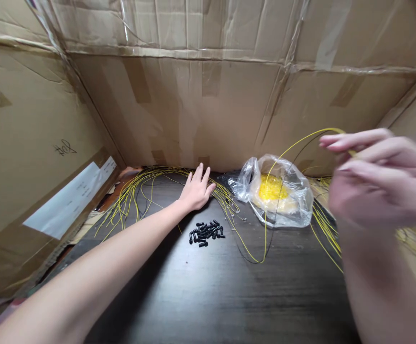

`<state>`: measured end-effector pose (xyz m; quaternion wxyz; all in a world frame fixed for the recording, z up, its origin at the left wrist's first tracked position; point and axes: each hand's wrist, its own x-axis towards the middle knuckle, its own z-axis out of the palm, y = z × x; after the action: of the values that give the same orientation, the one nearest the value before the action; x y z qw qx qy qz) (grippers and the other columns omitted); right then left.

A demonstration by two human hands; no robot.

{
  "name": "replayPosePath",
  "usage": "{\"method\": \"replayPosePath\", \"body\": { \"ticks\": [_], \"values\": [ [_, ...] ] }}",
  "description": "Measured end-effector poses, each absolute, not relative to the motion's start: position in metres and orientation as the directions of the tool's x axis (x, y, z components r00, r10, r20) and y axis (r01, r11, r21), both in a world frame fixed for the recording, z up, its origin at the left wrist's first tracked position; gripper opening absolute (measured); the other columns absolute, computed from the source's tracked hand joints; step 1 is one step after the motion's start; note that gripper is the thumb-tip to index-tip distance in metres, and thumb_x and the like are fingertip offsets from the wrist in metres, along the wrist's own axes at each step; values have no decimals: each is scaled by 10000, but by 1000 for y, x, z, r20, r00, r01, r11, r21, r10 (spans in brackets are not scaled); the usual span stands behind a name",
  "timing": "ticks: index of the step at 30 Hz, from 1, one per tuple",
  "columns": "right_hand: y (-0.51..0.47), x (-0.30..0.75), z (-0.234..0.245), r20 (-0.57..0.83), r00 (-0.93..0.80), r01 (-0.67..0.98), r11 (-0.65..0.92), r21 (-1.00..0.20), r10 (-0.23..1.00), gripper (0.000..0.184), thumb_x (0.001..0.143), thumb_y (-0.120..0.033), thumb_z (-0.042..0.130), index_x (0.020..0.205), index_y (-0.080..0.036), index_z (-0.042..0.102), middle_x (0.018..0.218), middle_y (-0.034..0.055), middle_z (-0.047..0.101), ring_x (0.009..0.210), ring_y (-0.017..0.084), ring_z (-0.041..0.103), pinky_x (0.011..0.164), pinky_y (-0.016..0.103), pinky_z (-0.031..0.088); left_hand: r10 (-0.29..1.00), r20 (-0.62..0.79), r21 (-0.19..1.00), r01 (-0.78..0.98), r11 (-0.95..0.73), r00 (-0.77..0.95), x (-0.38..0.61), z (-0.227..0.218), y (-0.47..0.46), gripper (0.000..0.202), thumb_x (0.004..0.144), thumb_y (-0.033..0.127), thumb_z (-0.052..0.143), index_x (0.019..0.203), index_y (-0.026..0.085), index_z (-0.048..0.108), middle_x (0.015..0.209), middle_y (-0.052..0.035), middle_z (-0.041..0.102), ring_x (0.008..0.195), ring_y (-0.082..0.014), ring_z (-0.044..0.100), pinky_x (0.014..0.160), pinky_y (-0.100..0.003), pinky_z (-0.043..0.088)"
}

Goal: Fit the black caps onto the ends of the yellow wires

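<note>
Your right hand [383, 177], nearest the lens and blurred, has its fingertips closed around a yellow wire [265, 239], raised between two and three o'clock, if the black caps [207, 232] mark the dial's centre and the back wall is twelve. From your fingers it arches over, drops to a bend at four o'clock and climbs back toward the bundle of yellow wires [129, 188]; its far end is hard to trace.

Expect the wire to feel light, thin and springy, slick enough to slip a loose grip and easy to kink; it is best pinched close to one end. The bundle sweeps from ten o'clock to one, and your left hand [196, 190] lies across it at twelve, palm down, fingers spread, gripping nothing.

At two o'clock a clear plastic bag [301, 205] holds yellow pieces [272, 187]; at three, a second batch of wires [328, 231] lies on the dark table [247, 301]. Cardboard [193, 105] stands behind at twelve.
</note>
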<state>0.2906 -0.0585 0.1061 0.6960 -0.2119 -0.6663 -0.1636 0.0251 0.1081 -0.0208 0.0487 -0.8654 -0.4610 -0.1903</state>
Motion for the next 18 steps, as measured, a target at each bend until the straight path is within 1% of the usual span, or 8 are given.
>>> {"method": "replayPosePath", "body": {
  "ticks": [2, 3, 6, 8, 9, 12, 15, 18],
  "values": [
    [-43, 286, 92, 964, 256, 491, 849, -194, 72, 164, 753, -82, 488, 660, -181, 579, 789, 101, 639, 781, 267, 664, 794, 531, 530, 821, 324, 125, 838, -530, 471, 14, -21, 95, 777, 989, 581, 217, 1564, 68, 124, 1630, -213, -2, 1507, -310, 73, 1202, -435, 134],
    [-36, 284, 83, 950, 297, 524, 817, -243, 92, 139, 746, -109, 538, 638, -191, 566, 787, 102, 648, 787, 277, 665, 791, 521, 531, 846, 275, 145, 850, -506, 457, 7, -21, 89, 800, 983, 600, 204, 1560, 51, 133, 1623, -235, 13, 1499, -323, 121, 1193, -426, 174],
    [-24, 283, 56, 945, 287, 659, 684, -312, 154, 130, 770, -212, 629, 653, -202, 574, 837, 85, 669, 868, 292, 670, 822, 506, 529, 840, 170, 118, 835, -537, 516, -14, -22, 68, 815, 976, 620, 166, 1565, 57, 121, 1617, -230, 99, 1495, -301, 166, 1184, -419, 205],
    [-22, 284, 43, 948, 249, 722, 615, -318, 198, 120, 788, -232, 632, 683, -199, 583, 884, 71, 677, 899, 280, 668, 848, 506, 525, 829, 114, 88, 826, -557, 547, -26, -22, 55, 807, 980, 612, 140, 1568, 60, 111, 1600, -216, 207, 1497, -271, 172, 1188, -424, 196],
    [-22, 285, 38, 949, 231, 743, 591, -314, 214, 108, 794, -228, 628, 699, -197, 586, 906, 69, 681, 909, 274, 667, 856, 504, 524, 827, 94, 74, 824, -562, 555, -32, -22, 50, 802, 979, 615, 142, 1568, 70, 135, 1600, -206, 218, 1496, -266, 177, 1187, -423, 197],
    [-22, 284, 31, 956, 164, 784, 555, -277, 244, 70, 801, -209, 618, 740, -197, 584, 969, 75, 691, 947, 269, 668, 879, 499, 524, 834, 71, 13, 835, -550, 548, -50, -20, 37, 762, 971, 622, 183, 1538, 126, 298, 1589, -165, 280, 1487, -277, 214, 1181, -445, 204],
    [-22, 279, 29, 960, 95, 801, 553, -231, 264, 50, 794, -190, 619, 764, -199, 580, 1024, 85, 695, 998, 276, 665, 904, 504, 522, 875, 73, -62, 878, -474, 478, -69, -18, 24, 735, 953, 631, 251, 1496, 161, 407, 1557, -171, 348, 1434, -332, 335, 1165, -518, 199],
    [-22, 276, 28, 962, 52, 805, 559, -200, 269, 52, 786, -169, 622, 780, -200, 581, 1062, 93, 692, 1032, 279, 657, 922, 507, 519, 910, 74, -153, 907, -393, 407, -88, -15, 5, 702, 953, 579, 271, 1459, 131, 462, 1513, -182, 422, 1406, -336, 383, 1153, -521, 218]
  ]
}}
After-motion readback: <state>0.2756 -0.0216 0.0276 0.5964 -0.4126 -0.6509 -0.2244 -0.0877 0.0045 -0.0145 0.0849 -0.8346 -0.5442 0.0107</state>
